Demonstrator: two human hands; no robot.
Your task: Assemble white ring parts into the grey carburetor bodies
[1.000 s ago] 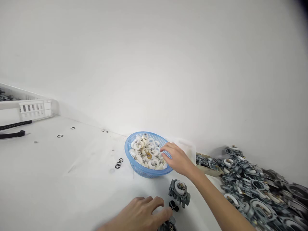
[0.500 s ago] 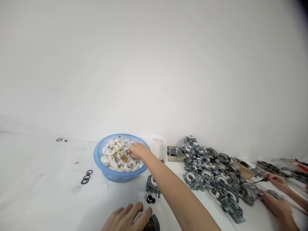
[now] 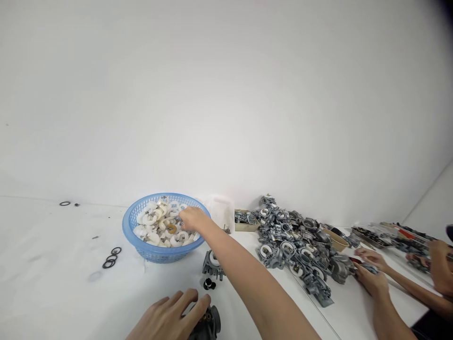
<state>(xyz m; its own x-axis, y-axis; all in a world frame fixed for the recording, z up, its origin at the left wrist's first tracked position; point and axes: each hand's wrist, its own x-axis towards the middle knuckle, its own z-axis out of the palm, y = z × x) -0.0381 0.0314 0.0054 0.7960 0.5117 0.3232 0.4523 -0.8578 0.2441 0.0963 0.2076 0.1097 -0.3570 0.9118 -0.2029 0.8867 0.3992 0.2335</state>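
Observation:
My right hand reaches into a blue plastic basket filled with several white ring-shaped parts; its fingers are curled down among them, and what they pinch is hidden. My left hand rests at the bottom edge, fingers bent over a dark metal carburetor body. Between the hands stand a grey carburetor body and a small black cap on the white table.
A heap of grey metal carburetor bodies lies to the right, with small boxes behind it. Black O-rings lie left of the basket. Another person's hands work at the far right beside trays of parts.
The view has swung to the right, bringing the metal heap and another person's hands into sight. My right hand has gone from the basket's rim deeper among the white rings.

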